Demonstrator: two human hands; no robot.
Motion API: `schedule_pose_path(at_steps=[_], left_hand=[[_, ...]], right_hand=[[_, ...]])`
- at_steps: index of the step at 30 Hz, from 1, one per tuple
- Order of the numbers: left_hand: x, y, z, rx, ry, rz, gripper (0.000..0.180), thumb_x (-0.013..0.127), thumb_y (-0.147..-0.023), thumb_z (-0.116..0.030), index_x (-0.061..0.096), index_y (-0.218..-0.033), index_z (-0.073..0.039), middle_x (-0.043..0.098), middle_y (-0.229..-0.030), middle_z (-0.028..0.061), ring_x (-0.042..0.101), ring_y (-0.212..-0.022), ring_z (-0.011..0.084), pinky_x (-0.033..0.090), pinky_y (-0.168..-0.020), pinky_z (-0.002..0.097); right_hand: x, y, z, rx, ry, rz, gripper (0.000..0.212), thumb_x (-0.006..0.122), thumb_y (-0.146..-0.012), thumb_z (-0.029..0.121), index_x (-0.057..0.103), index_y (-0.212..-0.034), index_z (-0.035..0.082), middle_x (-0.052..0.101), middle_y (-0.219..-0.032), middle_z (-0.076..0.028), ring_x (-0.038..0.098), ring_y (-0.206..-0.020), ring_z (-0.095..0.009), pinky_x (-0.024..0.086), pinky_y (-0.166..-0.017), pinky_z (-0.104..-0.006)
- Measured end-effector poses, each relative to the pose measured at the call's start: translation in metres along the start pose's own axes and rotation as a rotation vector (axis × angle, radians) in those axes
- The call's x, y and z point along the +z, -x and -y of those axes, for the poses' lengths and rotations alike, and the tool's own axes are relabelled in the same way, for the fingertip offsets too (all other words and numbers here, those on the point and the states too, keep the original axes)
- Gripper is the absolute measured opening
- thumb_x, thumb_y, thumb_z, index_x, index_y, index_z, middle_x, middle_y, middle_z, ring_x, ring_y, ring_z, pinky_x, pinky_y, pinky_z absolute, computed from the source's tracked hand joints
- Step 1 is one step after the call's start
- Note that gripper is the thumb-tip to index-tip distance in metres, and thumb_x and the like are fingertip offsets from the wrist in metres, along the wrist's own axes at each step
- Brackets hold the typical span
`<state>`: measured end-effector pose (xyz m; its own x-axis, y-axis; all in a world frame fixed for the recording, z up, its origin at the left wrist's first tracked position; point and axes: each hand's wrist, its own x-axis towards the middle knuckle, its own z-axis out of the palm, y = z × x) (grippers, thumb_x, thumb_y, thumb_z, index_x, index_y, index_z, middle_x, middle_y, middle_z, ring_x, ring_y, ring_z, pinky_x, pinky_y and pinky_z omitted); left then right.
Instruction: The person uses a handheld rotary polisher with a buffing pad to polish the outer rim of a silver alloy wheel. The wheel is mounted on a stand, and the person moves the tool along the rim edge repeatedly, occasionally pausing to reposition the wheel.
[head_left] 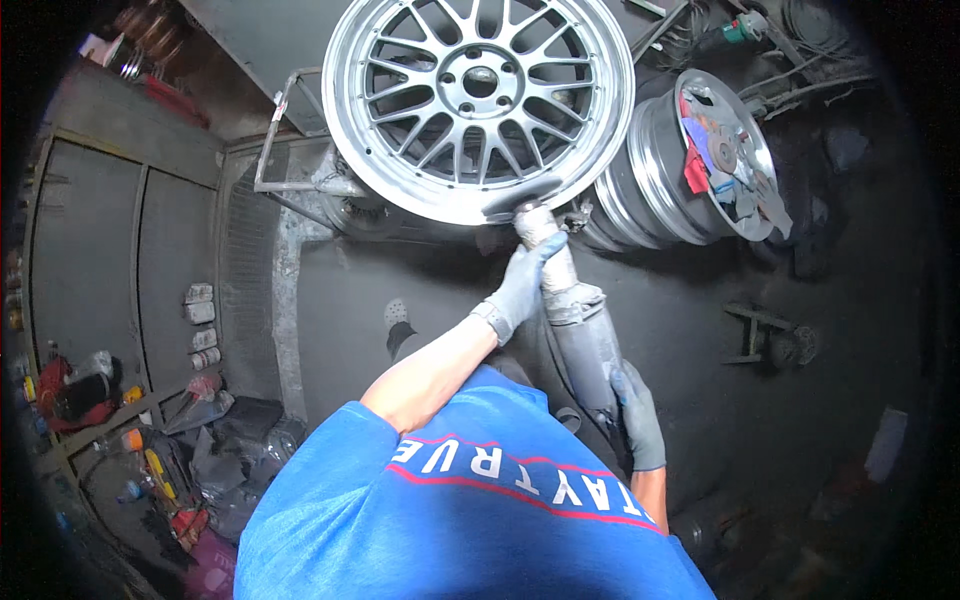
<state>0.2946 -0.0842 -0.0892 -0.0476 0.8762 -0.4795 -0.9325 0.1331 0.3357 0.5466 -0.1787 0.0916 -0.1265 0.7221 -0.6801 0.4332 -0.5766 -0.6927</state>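
Observation:
Both my hands, in grey work gloves, grip a long grey angle grinder (583,335). My left hand (522,285) is closed round its pale, wrapped front end, just behind the head. Farther back, my right hand (638,415) is wrapped round the rear of the body. A dark disc (522,196) on the grinder's head lies against, or very close over, the near rim of a silver multi-spoke car wheel rim (350,135); exact contact cannot be made out. The wheel rim faces up, with a polished outer lip and grey spokes.
Right of the wheel, more silver rims (650,170) lie on their side, with discs and coloured cloths (720,150) on top. A metal tube frame (265,160) juts out at left. Bags and clutter (225,450) fill the lower left. A metal stand (775,338) sits on the floor at right.

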Motion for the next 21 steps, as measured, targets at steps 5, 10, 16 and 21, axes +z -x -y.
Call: schedule_pose_path(at_steps=[5, 10, 16, 21], left_hand=[[0.024, -0.007, 0.02, 0.007, 0.02, 0.008, 0.056, 0.091, -0.096, -0.027, 0.061, -0.141, -0.011, 0.072, -0.121, 0.0035, 0.071, -0.111, 0.0187, 0.059, -0.1, 0.0399], [-0.012, 0.009, 0.001, 0.084, 0.031, -0.07, 0.049, 0.089, -0.098, -0.024, 0.062, -0.137, -0.013, 0.072, -0.115, 0.0023, 0.073, -0.105, 0.0187, 0.061, -0.096, 0.0387], [-0.043, 0.03, -0.049, 0.253, -0.031, -0.199, 0.022, 0.078, -0.104, -0.02, 0.065, -0.12, -0.012, 0.074, -0.1, 0.0074, 0.074, -0.088, 0.021, 0.064, -0.082, 0.0388], [-0.042, 0.033, -0.045, 0.268, -0.006, -0.188, 0.024, 0.079, -0.104, -0.018, 0.064, -0.122, -0.013, 0.073, -0.101, 0.0071, 0.075, -0.091, 0.0219, 0.065, -0.084, 0.0408]], right_hand=[[-0.036, -0.014, -0.009, -0.036, -0.081, 0.013, 0.06, 0.065, -0.113, 0.033, 0.056, -0.159, -0.004, 0.068, -0.147, -0.013, 0.064, -0.132, -0.021, 0.05, -0.111, -0.0342], [-0.027, -0.045, -0.023, -0.038, -0.039, 0.147, 0.06, 0.065, -0.113, 0.031, 0.056, -0.158, -0.007, 0.063, -0.156, -0.017, 0.059, -0.142, -0.025, 0.043, -0.122, -0.036], [0.01, -0.089, -0.045, -0.137, 0.007, 0.302, 0.06, 0.064, -0.113, 0.031, 0.056, -0.157, -0.009, 0.063, -0.156, -0.021, 0.057, -0.146, -0.027, 0.04, -0.124, -0.0364], [0.0, -0.097, -0.037, -0.075, 0.0, 0.339, 0.06, 0.065, -0.113, 0.032, 0.057, -0.158, -0.007, 0.063, -0.156, -0.018, 0.059, -0.142, -0.024, 0.045, -0.119, -0.0348]])
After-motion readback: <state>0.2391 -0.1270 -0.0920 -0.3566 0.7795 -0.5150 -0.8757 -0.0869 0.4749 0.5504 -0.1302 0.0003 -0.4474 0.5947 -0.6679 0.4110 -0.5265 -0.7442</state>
